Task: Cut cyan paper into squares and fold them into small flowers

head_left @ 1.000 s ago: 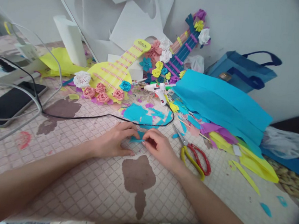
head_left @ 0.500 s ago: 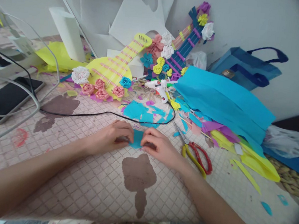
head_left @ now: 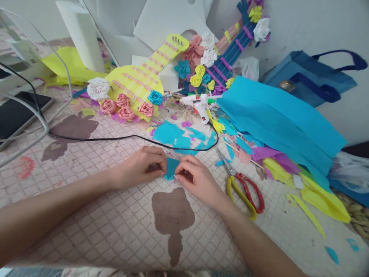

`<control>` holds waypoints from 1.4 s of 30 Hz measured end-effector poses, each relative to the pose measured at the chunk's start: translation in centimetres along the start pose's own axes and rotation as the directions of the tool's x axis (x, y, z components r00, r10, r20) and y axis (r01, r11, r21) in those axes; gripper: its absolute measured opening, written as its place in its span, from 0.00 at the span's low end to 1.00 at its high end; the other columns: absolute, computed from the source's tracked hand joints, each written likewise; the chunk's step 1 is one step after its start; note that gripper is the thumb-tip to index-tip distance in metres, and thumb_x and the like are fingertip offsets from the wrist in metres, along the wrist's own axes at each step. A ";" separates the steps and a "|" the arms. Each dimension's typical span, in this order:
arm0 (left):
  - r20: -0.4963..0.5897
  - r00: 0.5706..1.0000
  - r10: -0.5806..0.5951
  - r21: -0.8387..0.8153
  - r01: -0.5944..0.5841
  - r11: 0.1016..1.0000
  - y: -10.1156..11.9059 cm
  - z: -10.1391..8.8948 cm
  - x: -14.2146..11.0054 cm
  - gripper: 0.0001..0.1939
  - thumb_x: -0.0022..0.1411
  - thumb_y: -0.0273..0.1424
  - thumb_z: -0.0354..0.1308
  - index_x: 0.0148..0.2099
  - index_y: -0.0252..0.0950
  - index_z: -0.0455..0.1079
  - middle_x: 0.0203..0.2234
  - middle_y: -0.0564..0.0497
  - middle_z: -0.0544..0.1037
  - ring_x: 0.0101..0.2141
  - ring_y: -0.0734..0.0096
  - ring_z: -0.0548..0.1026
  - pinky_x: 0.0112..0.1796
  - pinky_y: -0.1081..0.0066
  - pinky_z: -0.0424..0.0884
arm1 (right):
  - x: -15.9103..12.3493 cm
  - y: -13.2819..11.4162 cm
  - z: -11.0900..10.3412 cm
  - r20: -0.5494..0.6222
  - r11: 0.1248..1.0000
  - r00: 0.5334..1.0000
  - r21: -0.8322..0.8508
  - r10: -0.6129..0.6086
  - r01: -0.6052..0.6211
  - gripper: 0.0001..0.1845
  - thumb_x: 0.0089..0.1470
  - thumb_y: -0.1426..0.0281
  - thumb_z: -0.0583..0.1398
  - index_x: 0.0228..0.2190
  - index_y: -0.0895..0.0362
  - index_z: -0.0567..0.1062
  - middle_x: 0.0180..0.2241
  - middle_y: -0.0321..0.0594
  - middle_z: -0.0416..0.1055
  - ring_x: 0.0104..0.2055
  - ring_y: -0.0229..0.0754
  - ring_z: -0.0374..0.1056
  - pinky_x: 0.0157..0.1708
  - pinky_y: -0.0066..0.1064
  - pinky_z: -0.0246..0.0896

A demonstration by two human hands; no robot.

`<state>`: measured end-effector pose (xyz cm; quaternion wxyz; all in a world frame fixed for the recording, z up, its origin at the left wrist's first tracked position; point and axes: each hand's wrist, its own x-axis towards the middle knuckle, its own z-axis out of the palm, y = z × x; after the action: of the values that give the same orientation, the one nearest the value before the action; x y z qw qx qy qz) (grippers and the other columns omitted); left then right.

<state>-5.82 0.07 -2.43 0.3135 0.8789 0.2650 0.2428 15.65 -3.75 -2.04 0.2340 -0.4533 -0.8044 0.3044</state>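
Observation:
A small piece of blue crepe paper (head_left: pixel 171 168) is stretched between my two hands, just above the table. My left hand (head_left: pixel 144 164) pinches its left edge with thumb and fingertips. On the other side, my right hand (head_left: pixel 197 176) pinches the right edge the same way. Both hands are closed, and parts of the paper's sides are hidden by my fingers. Scissors (head_left: pixel 243 187) with one red and one yellow handle lie to the right of my right hand. Blue paper scraps (head_left: pixel 168 133) are spread beyond my hands.
A yellow paper guitar (head_left: pixel 137 81) with paper roses and a dark blue one (head_left: pixel 226 64) lean at the back. A white glue gun (head_left: pixel 199 105) trails a black cord. Large blue paper (head_left: pixel 277 121) lies right; a phone (head_left: pixel 12 117) and cables lie left.
The view has shifted slightly. My fingers have moved a little on the blue paper, which now shows narrower between them. Both hands still pinch it.

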 end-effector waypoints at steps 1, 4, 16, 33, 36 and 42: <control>-0.002 1.000 -0.018 0.018 0.018 1.000 0.1 0.1 0.1 0.07 0.60 0.25 0.52 0.31 0.34 0.70 0.28 0.50 0.73 0.32 0.72 0.71 0.35 0.72 0.66 | 0.0 0.0 0.1 -0.005 1.000 1.000 -0.002 0.003 -0.003 0.05 0.53 0.77 0.58 0.28 0.56 0.70 0.34 0.36 0.64 0.34 0.36 0.62 0.34 0.28 0.58; 0.001 0.997 -0.075 0.061 0.075 0.995 0.4 0.5 0.4 0.07 0.59 0.25 0.53 0.30 0.35 0.70 0.27 0.51 0.73 0.33 0.70 0.70 0.36 0.71 0.65 | 0.2 0.0 0.3 -0.020 1.000 1.000 -0.016 0.015 -0.015 0.05 0.52 0.77 0.59 0.27 0.56 0.70 0.33 0.36 0.63 0.33 0.36 0.62 0.33 0.28 0.57; 0.053 0.998 -0.034 -0.043 0.036 0.998 -0.1 -0.3 -0.2 0.05 0.57 0.23 0.56 0.35 0.36 0.71 0.35 0.50 0.74 0.37 0.69 0.72 0.40 0.68 0.67 | 0.0 0.1 -0.1 0.035 0.999 0.999 0.047 -0.001 0.000 0.06 0.50 0.78 0.59 0.30 0.55 0.71 0.37 0.37 0.64 0.39 0.38 0.64 0.38 0.30 0.61; 0.067 0.997 -0.022 -0.054 0.026 0.998 -0.3 -0.5 -0.3 0.04 0.59 0.26 0.56 0.32 0.35 0.72 0.39 0.47 0.74 0.39 0.68 0.72 0.42 0.67 0.68 | -0.1 0.3 -1.2 0.154 0.997 0.987 0.074 -0.044 0.033 0.10 0.50 0.78 0.60 0.34 0.54 0.72 0.40 0.39 0.61 0.41 0.39 0.63 0.38 0.29 0.62; 0.076 0.997 -0.030 -0.068 0.036 0.997 -0.5 -0.6 -0.3 0.04 0.58 0.25 0.56 0.32 0.35 0.72 0.39 0.47 0.74 0.39 0.69 0.73 0.41 0.68 0.68 | -0.1 0.2 -0.9 0.134 0.997 0.989 0.059 -0.054 0.047 0.07 0.53 0.79 0.58 0.31 0.55 0.72 0.38 0.38 0.61 0.40 0.38 0.63 0.37 0.29 0.62; 0.090 0.996 -0.026 -0.090 0.034 0.995 -0.7 -0.7 -0.3 0.05 0.58 0.23 0.54 0.32 0.34 0.70 0.39 0.47 0.74 0.38 0.71 0.73 0.38 0.71 0.68 | 0.0 0.2 -1.5 0.196 0.996 0.978 0.071 -0.073 0.060 0.06 0.51 0.74 0.62 0.34 0.54 0.72 0.41 0.39 0.61 0.44 0.40 0.63 0.43 0.32 0.62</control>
<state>-6.69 0.65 -2.46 0.3686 0.8694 0.2525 0.2109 16.77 -3.27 -1.17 0.1773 -0.3857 -0.8281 0.3661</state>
